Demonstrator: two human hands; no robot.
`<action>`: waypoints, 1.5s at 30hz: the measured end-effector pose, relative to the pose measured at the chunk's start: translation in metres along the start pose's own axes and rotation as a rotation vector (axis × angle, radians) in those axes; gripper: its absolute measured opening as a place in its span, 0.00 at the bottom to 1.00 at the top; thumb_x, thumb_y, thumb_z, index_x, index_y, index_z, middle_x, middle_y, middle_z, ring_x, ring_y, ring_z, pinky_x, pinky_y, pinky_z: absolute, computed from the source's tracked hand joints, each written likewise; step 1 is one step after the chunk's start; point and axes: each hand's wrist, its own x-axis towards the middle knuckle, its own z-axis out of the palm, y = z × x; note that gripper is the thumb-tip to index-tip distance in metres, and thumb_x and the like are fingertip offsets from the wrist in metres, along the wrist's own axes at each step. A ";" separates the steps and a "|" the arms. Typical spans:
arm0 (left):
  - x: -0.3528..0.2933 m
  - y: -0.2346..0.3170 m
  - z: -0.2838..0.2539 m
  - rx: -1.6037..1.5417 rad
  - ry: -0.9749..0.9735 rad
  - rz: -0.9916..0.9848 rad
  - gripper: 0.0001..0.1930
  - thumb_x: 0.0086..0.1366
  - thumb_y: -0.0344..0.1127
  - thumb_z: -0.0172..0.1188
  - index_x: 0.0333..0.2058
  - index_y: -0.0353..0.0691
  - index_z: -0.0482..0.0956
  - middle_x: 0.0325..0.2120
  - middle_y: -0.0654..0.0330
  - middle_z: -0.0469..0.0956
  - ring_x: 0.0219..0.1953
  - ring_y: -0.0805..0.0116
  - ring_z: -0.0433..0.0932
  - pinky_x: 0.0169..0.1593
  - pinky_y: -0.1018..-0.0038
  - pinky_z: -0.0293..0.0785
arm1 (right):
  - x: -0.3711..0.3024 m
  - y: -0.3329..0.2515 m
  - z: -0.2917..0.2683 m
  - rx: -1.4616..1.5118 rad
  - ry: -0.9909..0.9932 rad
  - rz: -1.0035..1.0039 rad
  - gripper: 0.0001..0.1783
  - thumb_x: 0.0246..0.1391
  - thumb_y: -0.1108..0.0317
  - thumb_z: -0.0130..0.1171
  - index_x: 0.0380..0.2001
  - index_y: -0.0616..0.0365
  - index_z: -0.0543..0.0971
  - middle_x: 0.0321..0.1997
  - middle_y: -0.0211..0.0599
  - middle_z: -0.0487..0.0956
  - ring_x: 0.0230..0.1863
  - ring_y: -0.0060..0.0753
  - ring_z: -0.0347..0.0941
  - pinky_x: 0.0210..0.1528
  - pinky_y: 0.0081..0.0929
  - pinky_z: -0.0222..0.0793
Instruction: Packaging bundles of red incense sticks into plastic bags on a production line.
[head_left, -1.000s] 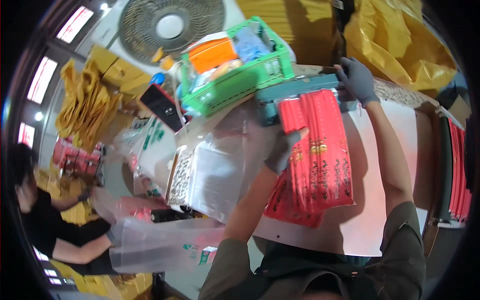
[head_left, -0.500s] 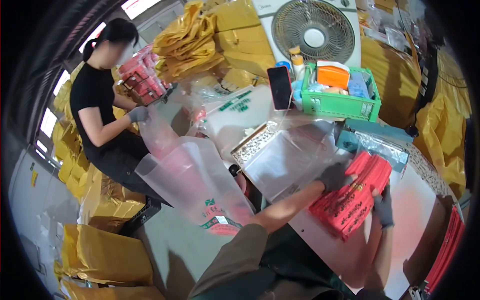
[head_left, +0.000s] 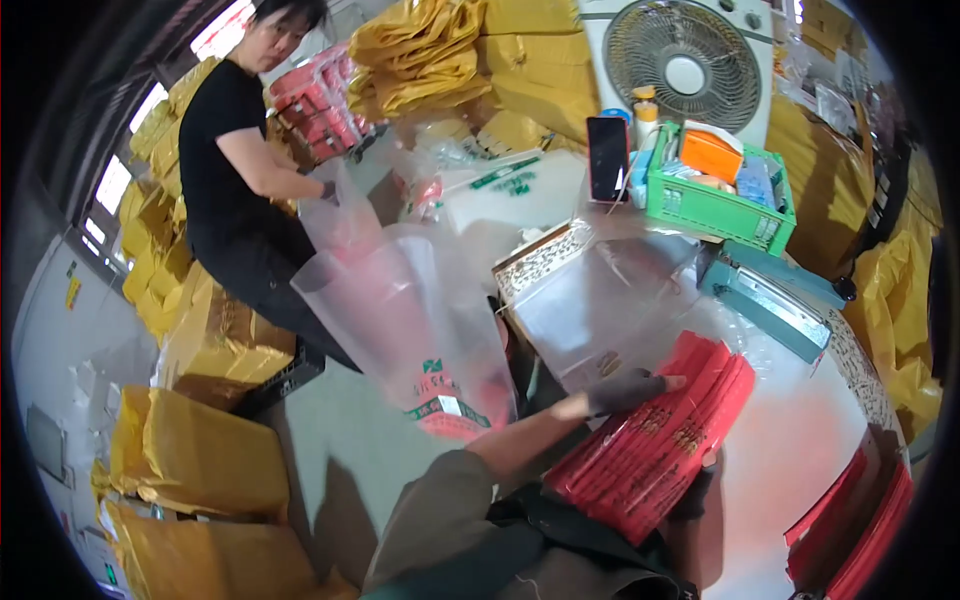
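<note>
A stack of red printed paper packets [head_left: 655,440] is held tilted over the near edge of the white table. My left hand [head_left: 628,392], in a dark fingerless glove, grips its upper left side with a bare fingertip lying on top. My right hand [head_left: 692,494] supports the stack from below on the right; most of its fingers are hidden behind the packets. Beyond my left hand, a clear plastic sheet [head_left: 610,310] covers a patterned-edge box or tray. More red packets [head_left: 865,530] stand at the right in a cardboard box.
A co-worker [head_left: 245,170] at the left handles a large clear plastic bag [head_left: 400,310] beside my left arm. A green crate [head_left: 720,215], a phone [head_left: 607,160] and a teal metal device [head_left: 770,300] line the table's far side. Yellow wrapped parcels [head_left: 215,455] stack at left; a fan [head_left: 685,75] stands behind.
Both my hands have brought the red stack nearer to me and lower left. My right hand has passed from its right side to underneath. The co-worker has turned; the view has shifted.
</note>
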 end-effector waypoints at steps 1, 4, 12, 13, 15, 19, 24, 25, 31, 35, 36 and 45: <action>-0.016 0.011 -0.009 0.411 0.123 -0.049 0.29 0.60 0.54 0.55 0.49 0.34 0.72 0.33 0.54 0.79 0.36 0.72 0.77 0.43 0.76 0.72 | 0.000 0.004 0.015 0.044 0.038 0.045 0.41 0.51 0.44 0.51 0.61 0.59 0.57 0.59 0.44 0.65 0.57 0.46 0.64 0.60 0.42 0.60; -0.090 0.047 -0.048 0.514 0.172 -0.028 0.30 0.60 0.52 0.56 0.52 0.34 0.68 0.31 0.56 0.78 0.32 0.74 0.77 0.36 0.77 0.72 | 0.002 0.017 0.022 0.158 0.101 0.109 0.43 0.49 0.44 0.52 0.61 0.58 0.56 0.61 0.44 0.64 0.58 0.47 0.62 0.60 0.44 0.59; -0.287 0.073 -0.193 1.386 1.751 0.163 0.13 0.59 0.43 0.57 0.27 0.37 0.75 0.26 0.55 0.75 0.27 0.59 0.74 0.32 0.69 0.69 | 0.008 0.004 0.021 0.170 0.115 0.113 0.42 0.49 0.43 0.51 0.61 0.57 0.56 0.61 0.44 0.63 0.58 0.47 0.62 0.59 0.45 0.60; -0.303 0.075 -0.204 1.598 1.846 0.224 0.16 0.59 0.47 0.56 0.25 0.37 0.76 0.30 0.53 0.76 0.34 0.53 0.74 0.38 0.65 0.69 | 0.009 0.000 0.022 0.157 0.115 0.106 0.42 0.49 0.42 0.51 0.61 0.57 0.56 0.61 0.44 0.63 0.58 0.47 0.62 0.59 0.45 0.60; -0.334 0.074 -0.229 1.680 1.820 -0.165 0.19 0.59 0.51 0.53 0.27 0.39 0.78 0.41 0.52 0.75 0.38 0.49 0.74 0.39 0.62 0.71 | 0.011 -0.006 0.026 0.133 0.104 0.098 0.42 0.50 0.41 0.50 0.61 0.57 0.56 0.61 0.45 0.63 0.58 0.47 0.62 0.59 0.46 0.61; -0.349 0.059 -0.267 1.184 1.421 -0.653 0.20 0.54 0.50 0.59 0.39 0.41 0.76 0.42 0.48 0.75 0.38 0.47 0.76 0.37 0.60 0.74 | 0.014 -0.006 0.006 0.034 0.158 0.079 0.41 0.53 0.41 0.46 0.61 0.59 0.57 0.60 0.44 0.64 0.58 0.46 0.62 0.60 0.43 0.60; -0.349 0.050 -0.278 1.129 1.075 -0.680 0.49 0.44 0.41 0.70 0.63 0.45 0.51 0.42 0.46 0.76 0.43 0.49 0.76 0.44 0.63 0.74 | 0.028 -0.013 0.015 -0.105 0.190 0.107 0.38 0.55 0.42 0.46 0.60 0.60 0.58 0.59 0.44 0.65 0.58 0.45 0.62 0.60 0.41 0.59; -0.358 0.038 -0.300 1.113 1.072 -0.676 0.49 0.44 0.41 0.70 0.63 0.45 0.51 0.42 0.46 0.76 0.43 0.49 0.76 0.44 0.63 0.74 | 0.041 -0.014 0.026 -0.063 0.096 0.135 0.38 0.55 0.42 0.46 0.60 0.59 0.59 0.60 0.44 0.65 0.59 0.44 0.62 0.60 0.41 0.59; -0.360 0.061 -0.272 1.321 0.873 -0.783 0.64 0.37 0.49 0.72 0.65 0.40 0.35 0.49 0.41 0.70 0.49 0.45 0.72 0.52 0.63 0.69 | 0.138 -0.034 0.145 -0.113 -0.177 0.041 0.36 0.57 0.43 0.44 0.62 0.55 0.57 0.63 0.39 0.62 0.62 0.41 0.59 0.63 0.41 0.55; -0.373 0.049 -0.276 1.399 0.868 -0.788 0.71 0.28 0.57 0.75 0.65 0.40 0.35 0.50 0.38 0.68 0.49 0.45 0.72 0.51 0.62 0.69 | 0.192 -0.027 0.292 -0.264 -0.260 -0.054 0.35 0.57 0.47 0.45 0.61 0.57 0.58 0.62 0.40 0.63 0.61 0.36 0.61 0.62 0.39 0.57; -0.373 0.052 -0.272 1.443 0.840 -0.777 0.71 0.27 0.58 0.75 0.65 0.40 0.36 0.50 0.39 0.68 0.48 0.46 0.73 0.50 0.62 0.70 | 0.203 -0.027 0.323 -0.257 -0.320 -0.031 0.34 0.56 0.47 0.47 0.59 0.58 0.60 0.59 0.41 0.66 0.57 0.35 0.65 0.60 0.37 0.61; -0.390 0.035 -0.273 1.499 0.876 -0.443 0.28 0.40 0.38 0.69 0.43 0.37 0.75 0.42 0.43 0.71 0.40 0.47 0.76 0.44 0.60 0.73 | 0.240 0.102 0.485 -0.443 -0.671 -0.155 0.22 0.52 0.56 0.54 0.44 0.61 0.73 0.43 0.36 0.77 0.40 0.26 0.75 0.44 0.24 0.72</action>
